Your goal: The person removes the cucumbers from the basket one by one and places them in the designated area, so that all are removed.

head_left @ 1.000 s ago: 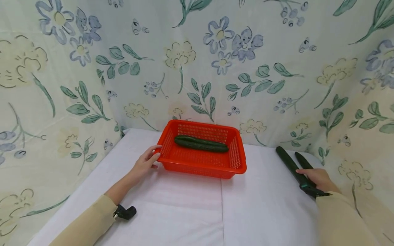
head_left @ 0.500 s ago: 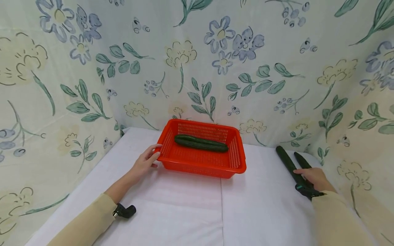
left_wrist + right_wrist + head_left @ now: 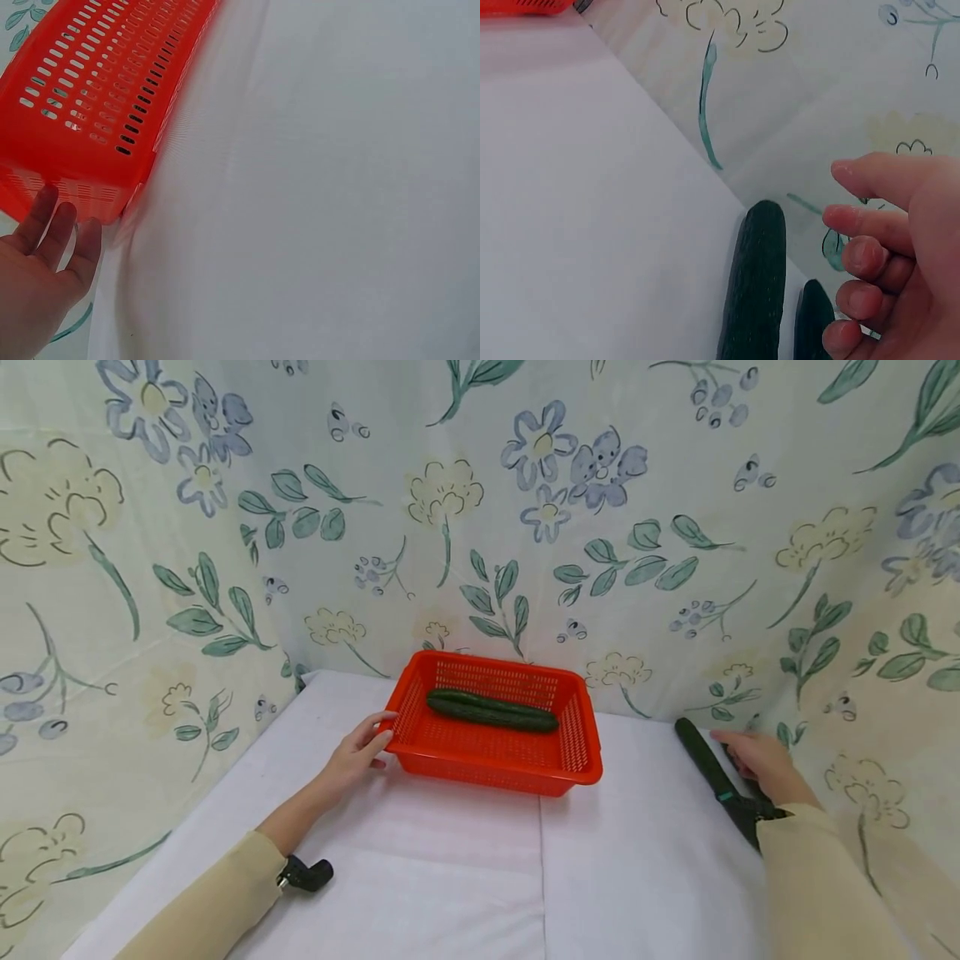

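A red perforated basket stands mid-table with cucumber lying across its floor. My left hand grips the basket's left rim, thumb and a finger at the edge. In the left wrist view, the fingers of this hand reach up to the outer end wall. At the right, a long dark green cucumber lies on the cloth with a thinner one beside it. My right hand is over the thinner one, largely hiding it in the head view. Its fingers are loosely bent and hold nothing.
White cloth covers the table. Flower-patterned fabric hangs around the back and sides, close behind the basket and the cucumbers. A black wrist device sits at the left cuff, and another overlaps the long cucumber's lower end.
My right hand has come off the long cucumber and moved forward, over the thinner one. My left hand, the basket and its contents stay as they were.
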`<state>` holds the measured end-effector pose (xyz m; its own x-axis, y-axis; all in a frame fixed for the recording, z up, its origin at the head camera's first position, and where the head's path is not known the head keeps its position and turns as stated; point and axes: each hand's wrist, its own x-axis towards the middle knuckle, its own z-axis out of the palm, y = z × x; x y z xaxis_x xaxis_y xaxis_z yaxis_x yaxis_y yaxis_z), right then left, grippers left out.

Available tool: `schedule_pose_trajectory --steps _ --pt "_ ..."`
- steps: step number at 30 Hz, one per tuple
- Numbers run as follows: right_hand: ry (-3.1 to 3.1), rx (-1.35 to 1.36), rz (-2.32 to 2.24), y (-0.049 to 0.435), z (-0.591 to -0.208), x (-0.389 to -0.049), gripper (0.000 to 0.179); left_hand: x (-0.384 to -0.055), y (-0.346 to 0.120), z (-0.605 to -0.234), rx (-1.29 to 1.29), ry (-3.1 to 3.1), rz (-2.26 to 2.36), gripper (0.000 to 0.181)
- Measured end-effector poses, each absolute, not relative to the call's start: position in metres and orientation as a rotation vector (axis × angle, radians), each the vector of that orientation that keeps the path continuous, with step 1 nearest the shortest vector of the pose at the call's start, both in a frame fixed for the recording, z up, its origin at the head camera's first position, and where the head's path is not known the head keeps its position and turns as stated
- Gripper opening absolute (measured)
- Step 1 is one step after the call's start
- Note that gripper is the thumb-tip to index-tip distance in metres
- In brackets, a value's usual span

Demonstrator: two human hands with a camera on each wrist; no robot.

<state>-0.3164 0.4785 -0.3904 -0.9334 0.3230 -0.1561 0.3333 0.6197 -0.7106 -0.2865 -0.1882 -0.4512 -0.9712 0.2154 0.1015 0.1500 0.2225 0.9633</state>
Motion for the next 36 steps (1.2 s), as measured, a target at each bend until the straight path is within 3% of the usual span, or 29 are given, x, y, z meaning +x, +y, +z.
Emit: schedule_pose_trajectory --steps 11,13,20,29,36 --pt "2.661 0.253 -1.494 0.433 -0.361 -0.342 0.038 -0.286 -0.189 -0.451 0.364 2.412 1.891 0.052" --pt "2.631 0.247 -1.523 0.422 -0.356 -0.349 0.040 -0.287 -0.189 -0.452 0.363 2.419 1.886 0.051" --pt "2.543 0.135 -1.562 0.382 -0.341 -0.372 0.073 -0.289 -0.191 -0.454 0.381 2.436 1.897 0.047" --pt "2.549 -0.069 -1.549 0.339 -0.331 -0.392 0.065 -0.290 -0.190 -0.455 0.408 2.416 1.903 0.048" --pt "2.520 -0.154 -1.489 0.304 -0.325 -0.404 0.072 -0.288 -0.190 -0.453 0.413 2.418 1.904 0.049"
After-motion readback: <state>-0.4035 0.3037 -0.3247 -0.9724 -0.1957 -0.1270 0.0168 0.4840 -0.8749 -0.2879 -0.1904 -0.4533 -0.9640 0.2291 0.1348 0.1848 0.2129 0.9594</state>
